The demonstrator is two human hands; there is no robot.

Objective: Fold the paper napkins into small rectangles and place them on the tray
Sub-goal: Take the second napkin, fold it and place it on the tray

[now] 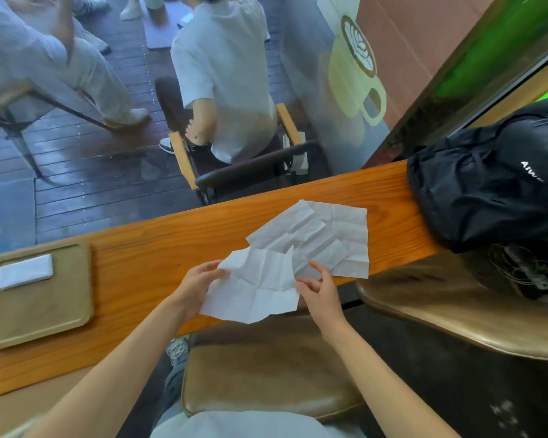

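A creased white paper napkin (257,286) is spread open above the near edge of the wooden counter. My left hand (196,281) grips its left edge and my right hand (320,287) pinches its right edge. Several more unfolded napkins (326,235) lie overlapping on the counter just behind it. At the far left sits a tan tray (45,311) with one napkin folded into a small rectangle (25,271) in its upper left part.
The wooden counter (171,245) runs along a glass window; people sit outside. A black backpack (494,181) rests on the counter's right end. Brown padded stools (266,368) stand below the counter, near my arms.
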